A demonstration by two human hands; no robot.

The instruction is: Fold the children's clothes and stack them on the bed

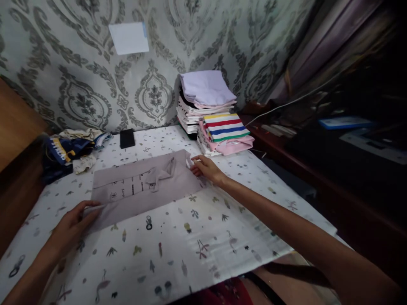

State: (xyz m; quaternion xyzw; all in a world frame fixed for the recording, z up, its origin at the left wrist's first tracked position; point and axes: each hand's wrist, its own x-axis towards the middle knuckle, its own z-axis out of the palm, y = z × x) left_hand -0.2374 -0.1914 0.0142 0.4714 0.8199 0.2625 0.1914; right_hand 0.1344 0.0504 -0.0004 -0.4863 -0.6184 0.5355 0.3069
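A greyish-mauve garment [122,208] with small dark print lies flat on the patterned white cloth [165,250], its sides folded over and a part bunched near the middle. My left hand [74,220] pinches the garment's near left corner between thumb and fingers. At the right end, my right hand [205,168] has its fingers closed on the garment's edge, where a small whitish bit shows by the fingertips.
Folded clothes stand in a tall stack [206,91] at the back, with a shorter stack topped by a striped piece [225,127] before it. A black phone [127,138] and crumpled clothes [70,150] lie at the back left. Right of the cloth runs a dark surface.
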